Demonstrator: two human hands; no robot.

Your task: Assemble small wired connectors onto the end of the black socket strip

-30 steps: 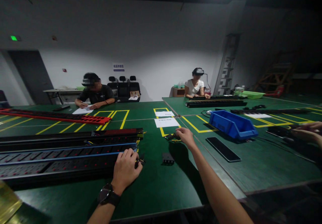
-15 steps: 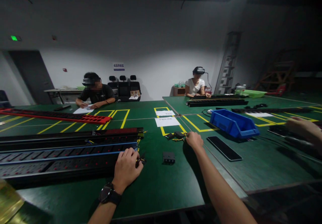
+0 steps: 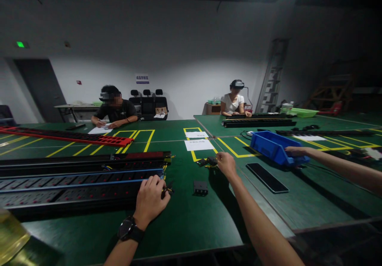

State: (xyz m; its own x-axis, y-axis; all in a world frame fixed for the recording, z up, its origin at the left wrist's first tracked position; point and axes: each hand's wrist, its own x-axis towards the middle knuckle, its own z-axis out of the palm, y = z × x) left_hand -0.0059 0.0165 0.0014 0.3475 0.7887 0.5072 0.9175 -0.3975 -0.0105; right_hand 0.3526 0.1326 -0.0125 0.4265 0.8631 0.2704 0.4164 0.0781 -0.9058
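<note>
My left hand is closed over the near end of a long black power strip with red dots along it. Short dark wires stick out past its fingertips. With fingertips pinched together, my right hand is at a small black part with yellow wires; what lies between the fingers is hidden. Between my hands, a small black block with several openings along its front lies on the green table.
A phone-like black slab lies right of my right arm. Behind it, a co-worker's hand touches a blue bin. A red rail lies at far left. Two people sit across the table. A yellowish transparent object is at lower left.
My right hand has moved slightly left, onto the small wired part. The co-worker's hand at the right has reached in to the blue bin. My left hand has stayed put.
</note>
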